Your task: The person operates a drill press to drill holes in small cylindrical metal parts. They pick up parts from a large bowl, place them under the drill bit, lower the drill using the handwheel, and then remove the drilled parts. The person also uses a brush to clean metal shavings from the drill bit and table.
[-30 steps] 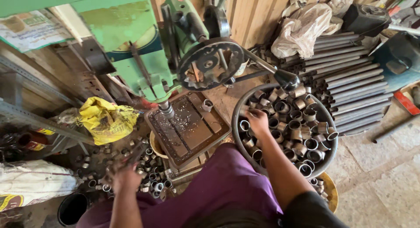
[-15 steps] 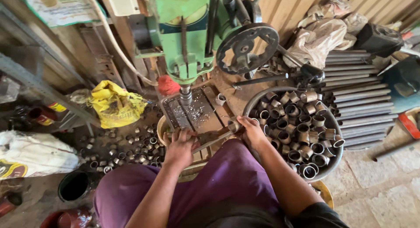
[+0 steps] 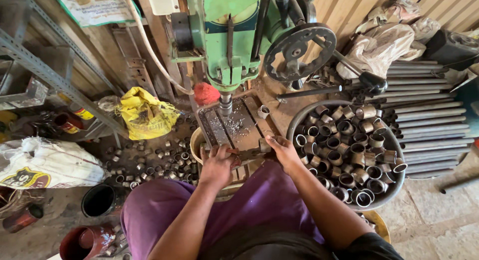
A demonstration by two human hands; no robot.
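Observation:
My left hand (image 3: 217,165) rests with spread fingers on the front edge of the drill table (image 3: 234,128), which is strewn with metal chips. My right hand (image 3: 283,151) is at the table's front right corner, its fingers closed on a short metal tube piece (image 3: 264,144). The drill bit (image 3: 225,106) of the green drill press (image 3: 229,35) hangs just above the table's middle. Another short tube piece (image 3: 263,111) lies on the table's right side. A round metal basin (image 3: 302,115) full of several short tube pieces sits right of my right hand.
Several tube pieces (image 3: 164,162) litter the floor on the left, near a yellow bag (image 3: 144,115) and a white sack (image 3: 42,162). Long metal pipes (image 3: 429,120) are stacked at the right. The press's hand wheel (image 3: 298,50) and lever (image 3: 359,73) jut out above the basin. A dark can (image 3: 99,200) stands lower left.
My right hand has left the basin and come to the table's front corner with a tube piece. My left hand has moved from the floor pile up to the table's front edge.

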